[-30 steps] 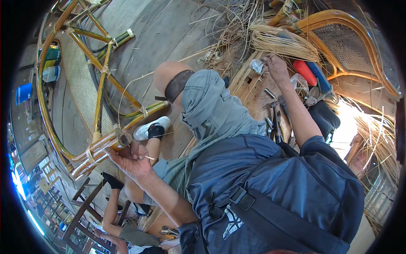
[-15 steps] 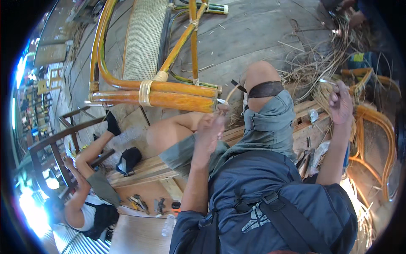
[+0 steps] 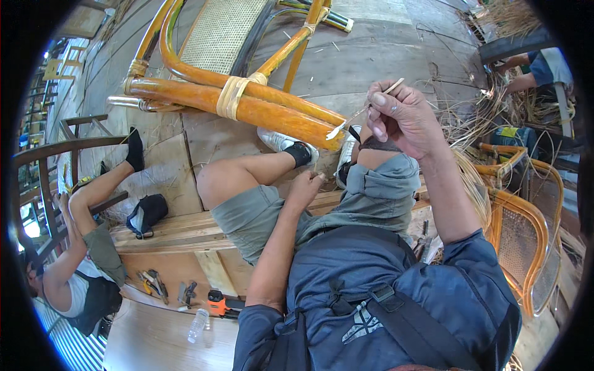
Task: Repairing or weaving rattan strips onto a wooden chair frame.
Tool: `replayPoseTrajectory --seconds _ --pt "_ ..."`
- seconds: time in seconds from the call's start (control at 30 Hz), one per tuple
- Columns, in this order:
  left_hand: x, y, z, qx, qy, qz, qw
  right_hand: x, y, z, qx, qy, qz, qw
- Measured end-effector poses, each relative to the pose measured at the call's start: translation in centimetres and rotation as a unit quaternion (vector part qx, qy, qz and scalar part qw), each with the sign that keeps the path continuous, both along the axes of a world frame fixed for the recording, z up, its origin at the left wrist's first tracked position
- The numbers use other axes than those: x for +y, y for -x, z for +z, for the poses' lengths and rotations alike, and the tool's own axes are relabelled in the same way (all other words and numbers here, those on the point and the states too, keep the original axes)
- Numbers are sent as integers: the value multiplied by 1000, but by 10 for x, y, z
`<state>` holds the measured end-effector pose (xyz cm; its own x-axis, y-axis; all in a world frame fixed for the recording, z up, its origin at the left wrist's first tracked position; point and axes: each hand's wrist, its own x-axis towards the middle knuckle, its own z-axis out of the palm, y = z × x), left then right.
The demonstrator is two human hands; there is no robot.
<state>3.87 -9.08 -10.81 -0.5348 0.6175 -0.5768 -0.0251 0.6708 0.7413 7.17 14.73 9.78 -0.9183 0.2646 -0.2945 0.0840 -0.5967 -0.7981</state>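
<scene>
In my right hand (image 3: 405, 120), raised on the right, a thin pale stick (image 3: 388, 88) is pinched between thumb and fingers. Its white-coated tip (image 3: 336, 131) is at the end of an orange-brown rattan pole (image 3: 294, 117), part of a chair frame. Pale cane binding (image 3: 232, 98) wraps two poles together farther left. Low over my lap, my left hand (image 3: 304, 188) is closed, with what looks like a thin cane strip (image 3: 316, 164) rising from its fingertips. That strip's lower end is hidden in the fingers.
A woven cane panel (image 3: 223, 34) belongs to the frame. Tangled cane strands (image 3: 473, 176) and another rattan chair (image 3: 526, 241) lie right. Hand tools (image 3: 153, 283) and a clear bottle (image 3: 198, 326) are lower left. Another person (image 3: 80, 266) sits left; someone's arms (image 3: 526, 77) show upper right.
My right hand has swung from the far right to the rattan pole's end, bringing the stick's white tip there. My left hand has lowered toward my lap, away from the pole.
</scene>
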Motion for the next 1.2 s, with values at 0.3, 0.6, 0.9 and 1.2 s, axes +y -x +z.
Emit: replayPoseTrajectory --seconds 0.3,0.6,0.9,1.2 --pt "2 -1 -6 15 -15 19 1000 10 -4 10 63 -94 97 989" --pt "5 -1 10 25 -20 16 999 1 13 8 50 -80 59 994" --pt "9 2 16 -1 -1 7 1000 5 11 9 39 -48 54 997" --pt "5 2 11 -25 23 -6 999 11 3 -37 41 168 36 984"
